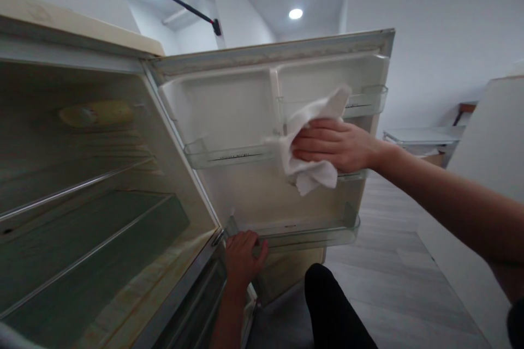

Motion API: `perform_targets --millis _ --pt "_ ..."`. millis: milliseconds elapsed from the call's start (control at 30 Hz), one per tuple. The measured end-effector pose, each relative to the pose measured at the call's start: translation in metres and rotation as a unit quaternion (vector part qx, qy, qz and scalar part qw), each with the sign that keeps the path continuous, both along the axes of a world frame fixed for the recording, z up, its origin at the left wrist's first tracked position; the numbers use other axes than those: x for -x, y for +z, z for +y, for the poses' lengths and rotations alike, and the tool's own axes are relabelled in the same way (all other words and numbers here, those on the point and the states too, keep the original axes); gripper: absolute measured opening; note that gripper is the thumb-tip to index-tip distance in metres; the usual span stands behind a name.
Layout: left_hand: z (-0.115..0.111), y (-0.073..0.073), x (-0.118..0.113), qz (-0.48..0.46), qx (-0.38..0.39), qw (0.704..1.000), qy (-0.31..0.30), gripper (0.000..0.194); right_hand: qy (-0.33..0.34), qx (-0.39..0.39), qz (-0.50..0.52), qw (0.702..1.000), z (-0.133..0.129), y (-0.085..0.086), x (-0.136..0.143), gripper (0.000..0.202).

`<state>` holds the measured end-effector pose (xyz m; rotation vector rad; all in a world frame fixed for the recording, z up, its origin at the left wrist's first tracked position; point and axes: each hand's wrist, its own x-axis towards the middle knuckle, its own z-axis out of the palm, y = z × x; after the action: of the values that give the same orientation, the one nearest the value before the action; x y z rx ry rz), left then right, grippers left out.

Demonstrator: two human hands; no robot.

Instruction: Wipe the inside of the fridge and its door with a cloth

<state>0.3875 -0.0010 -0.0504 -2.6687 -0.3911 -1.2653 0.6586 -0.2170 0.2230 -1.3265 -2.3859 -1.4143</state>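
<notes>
Lettering (pixel 237 157) too small to read. Fridge (pixel 73 25) cut by left edge. White cloth (pixel 313 110) hides part of upper rack (pixel 375 102).

Dark lettering (pixel 235 156) on the clear door shelves (pixel 229 164) is illegibly blurred.

From head height, we look forward and down in one wide view, close before the open fridge door (pixel 229 106), with the fridge interior (pixel 167 158) near at left and a wall (pixel 434 38) farther off at right.

Soft matt cloth (pixel 316 175), smooth plastic door liner (pixel 229 106), glossy clear-plastic bins (pixel 313 239).
</notes>
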Motion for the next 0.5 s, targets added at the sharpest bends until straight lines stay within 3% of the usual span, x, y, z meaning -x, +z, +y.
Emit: perform_targets --millis 100,233,500 --pt "0.002 -0.001 0.003 0.000 0.000 1.000 0.000 0.022 -0.057 0.097 0.036 0.993 -0.001 -0.002 0.004 0.039" --pt "0.005 0.000 0.009 0.009 -0.002 1.000 -0.010 0.021 -0.169 0.099 0.131 0.972 0.006 0.003 0.009 0.036" --pt "0.008 0.000 0.016 0.027 0.005 0.999 -0.017 0.021 -0.174 0.129 0.107 0.970 0.028 0.002 0.027 0.036"
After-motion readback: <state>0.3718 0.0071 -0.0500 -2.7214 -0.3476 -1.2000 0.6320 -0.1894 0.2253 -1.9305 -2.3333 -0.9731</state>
